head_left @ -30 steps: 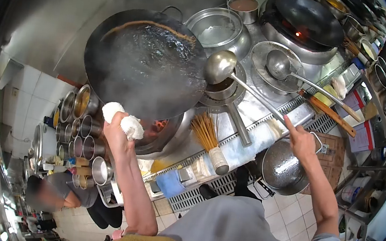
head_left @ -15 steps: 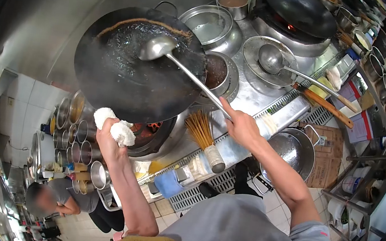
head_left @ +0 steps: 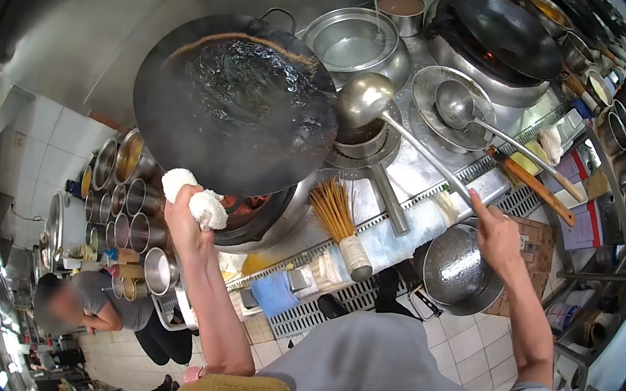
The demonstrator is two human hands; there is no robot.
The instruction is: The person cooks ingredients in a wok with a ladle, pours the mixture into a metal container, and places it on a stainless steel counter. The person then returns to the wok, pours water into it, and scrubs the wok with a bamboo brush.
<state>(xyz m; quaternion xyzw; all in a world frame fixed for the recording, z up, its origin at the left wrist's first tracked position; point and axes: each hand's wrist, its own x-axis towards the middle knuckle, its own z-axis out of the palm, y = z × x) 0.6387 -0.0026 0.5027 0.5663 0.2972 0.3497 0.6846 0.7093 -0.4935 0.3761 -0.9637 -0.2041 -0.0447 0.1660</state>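
Observation:
My left hand (head_left: 189, 221) is closed around a white cloth (head_left: 209, 211) at the near rim of a large black wok (head_left: 180, 128); any handle under the cloth is hidden. Dark, shiny liquid (head_left: 240, 89) lies in the wok, with a brown line along its far inner side. In my right hand (head_left: 497, 238) is the end of a long metal ladle (head_left: 427, 153), index finger stretched along the shaft. Its bowl (head_left: 365, 97) hangs to the right of the wok, over a small pot (head_left: 361, 151) with a long metal handle, and partly covers that pot.
A bamboo brush (head_left: 340, 226) lies at the stove's front edge. Behind are a metal basin (head_left: 403, 62) and a pot of brown liquid (head_left: 400, 12). A strainer with a second ladle (head_left: 455, 104) lies right; another wok (head_left: 509, 33) stands beyond. A person (head_left: 112, 304) is at lower left.
The ladle has come up out of the wok and swung right, over the small pot. My right hand has moved right and slightly down; my left hand stays at the wok's rim.

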